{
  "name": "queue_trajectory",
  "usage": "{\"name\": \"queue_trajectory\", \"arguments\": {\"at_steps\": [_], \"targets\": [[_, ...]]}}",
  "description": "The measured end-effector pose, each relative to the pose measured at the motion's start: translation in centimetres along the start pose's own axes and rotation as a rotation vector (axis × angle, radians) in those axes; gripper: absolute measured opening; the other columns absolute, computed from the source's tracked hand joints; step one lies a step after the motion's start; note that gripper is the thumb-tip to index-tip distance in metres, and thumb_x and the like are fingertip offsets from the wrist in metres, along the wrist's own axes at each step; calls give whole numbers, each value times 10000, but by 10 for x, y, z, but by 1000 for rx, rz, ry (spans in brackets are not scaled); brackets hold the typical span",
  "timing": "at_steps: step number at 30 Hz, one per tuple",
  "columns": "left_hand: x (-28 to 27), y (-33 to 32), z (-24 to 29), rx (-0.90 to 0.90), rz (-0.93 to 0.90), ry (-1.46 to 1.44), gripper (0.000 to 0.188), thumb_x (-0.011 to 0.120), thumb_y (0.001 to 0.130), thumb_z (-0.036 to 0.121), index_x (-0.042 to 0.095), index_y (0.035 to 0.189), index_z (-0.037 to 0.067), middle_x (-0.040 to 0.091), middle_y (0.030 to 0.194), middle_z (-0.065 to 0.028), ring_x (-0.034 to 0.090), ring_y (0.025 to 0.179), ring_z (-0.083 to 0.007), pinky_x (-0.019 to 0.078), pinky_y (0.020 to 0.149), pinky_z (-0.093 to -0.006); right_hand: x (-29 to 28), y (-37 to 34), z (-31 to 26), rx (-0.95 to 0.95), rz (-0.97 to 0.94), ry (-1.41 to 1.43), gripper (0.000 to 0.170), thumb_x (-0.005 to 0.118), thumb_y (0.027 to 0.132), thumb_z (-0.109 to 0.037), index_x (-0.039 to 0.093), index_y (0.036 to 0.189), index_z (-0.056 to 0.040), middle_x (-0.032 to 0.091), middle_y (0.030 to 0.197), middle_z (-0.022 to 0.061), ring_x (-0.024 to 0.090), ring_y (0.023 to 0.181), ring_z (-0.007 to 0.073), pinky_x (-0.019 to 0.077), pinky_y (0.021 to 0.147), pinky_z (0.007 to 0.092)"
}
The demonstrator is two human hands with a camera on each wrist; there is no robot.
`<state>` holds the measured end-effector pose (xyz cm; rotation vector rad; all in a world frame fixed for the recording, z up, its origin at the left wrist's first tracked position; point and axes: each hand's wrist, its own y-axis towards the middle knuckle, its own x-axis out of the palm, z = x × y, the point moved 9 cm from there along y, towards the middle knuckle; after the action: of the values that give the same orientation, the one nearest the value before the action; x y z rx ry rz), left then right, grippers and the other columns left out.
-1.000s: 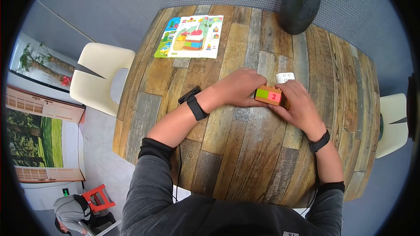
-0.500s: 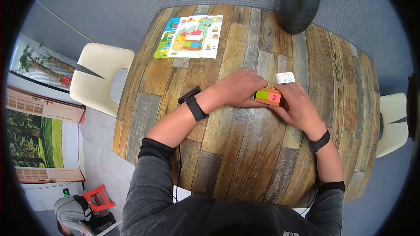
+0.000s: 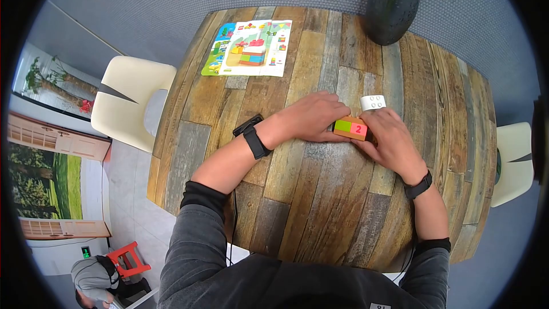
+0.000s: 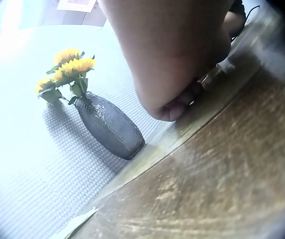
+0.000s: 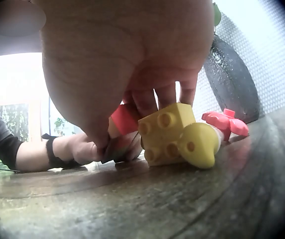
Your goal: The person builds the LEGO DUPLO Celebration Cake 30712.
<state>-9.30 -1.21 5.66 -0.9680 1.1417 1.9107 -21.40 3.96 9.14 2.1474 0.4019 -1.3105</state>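
In the head view, a small stack of toy bricks [image 3: 350, 128] sits between both hands, showing a green part, a pink part marked 2 and orange along its edges. The left hand [image 3: 317, 115] grips its left end, and the right hand [image 3: 392, 140] holds the right end between thumb and fingers. Just beyond the right fingers is a white studded brick [image 3: 373, 102]. Low beside the right hand, the right wrist view shows a yellow brick [image 5: 165, 134], a rounded yellow piece [image 5: 199, 145] and a red flower-shaped piece [image 5: 227, 124]. The left palm hides its fingertips in the left wrist view.
A picture leaflet [image 3: 254, 48] lies at the back left of the wooden table [image 3: 320, 194]. Near the back edge stands a dark vase [image 3: 392, 6] with sunflowers. White chairs [image 3: 128, 94] flank the table. Another person [image 3: 94, 277] bends down at the lower left.
The brick stack has tilted slightly between the hands, so its studs on the far side no longer show. The right fingers have shifted a little, uncovering more of the white brick.
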Motion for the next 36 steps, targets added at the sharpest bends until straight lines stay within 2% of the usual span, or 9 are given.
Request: {"name": "queue_trajectory", "arguments": {"at_steps": [7,15,19,22,24,25,27,30,36], "targets": [[3,0,-2,-4,6,2,442,804,883,449,626,1000,62,634,873,-131,629,874,-361,500,798,-459,-1,1,0,13,8,46,449,814,888,-235,649,1233,0,692,1053,164,643,1029,357,484,972,449],[-7,4,0,-36,39,-93,532,804,888,496,656,1117,39,684,964,-152,655,941,-378,516,827,-461,2,-2,8,61,48,36,420,765,939,-237,633,1264,-5,677,1080,179,637,1046,378,493,955,469],[-1,3,-6,-86,35,-87,499,803,891,476,662,1090,40,684,951,-149,653,929,-376,516,825,-459,1,0,6,92,4,75,421,766,941,-243,632,1260,-4,678,1085,175,641,1042,374,495,953,470],[-1,2,-7,-66,30,-84,451,802,894,442,671,1062,45,680,931,-149,651,917,-373,514,822,-459,3,1,7,120,-51,94,426,772,937,-246,630,1256,-2,673,1149,179,633,1091,381,495,982,476],[-2,2,-6,-47,54,-90,416,805,889,418,669,1028,50,669,898,-143,647,894,-367,511,811,-459,-4,2,3,61,10,107,397,737,962,-225,625,1265,6,641,1291,206,601,1215,408,478,1056,486],[-3,2,-6,-47,54,-90,416,805,889,418,669,1028,50,669,898,-143,647,894,-367,511,811,-459,-2,2,6,60,9,106,397,737,962,-225,625,1265,6,641,1291,206,601,1215,408,478,1056,486],[-3,3,-3,-34,57,-77,413,812,881,416,660,1004,52,655,870,-135,643,870,-363,508,795,-459,-4,0,19,74,124,49,349,664,1000,-183,619,1280,21,587,1412,233,542,1335,438,441,1131,497],[-3,3,-3,-23,65,-72,404,817,876,405,652,988,53,646,854,-130,639,852,-361,507,778,-456,2,-3,42,136,85,-37,335,596,1020,-146,615,1311,19,556,1466,248,516,1379,448,416,1162,504],[-3,3,-2,-16,68,-55,391,816,876,392,651,987,55,648,855,-125,641,849,-355,510,769,-453,1,-5,59,285,108,63,296,608,999,-98,689,1270,-11,637,1363,211,591,1287,413,476,1102,478]]}}
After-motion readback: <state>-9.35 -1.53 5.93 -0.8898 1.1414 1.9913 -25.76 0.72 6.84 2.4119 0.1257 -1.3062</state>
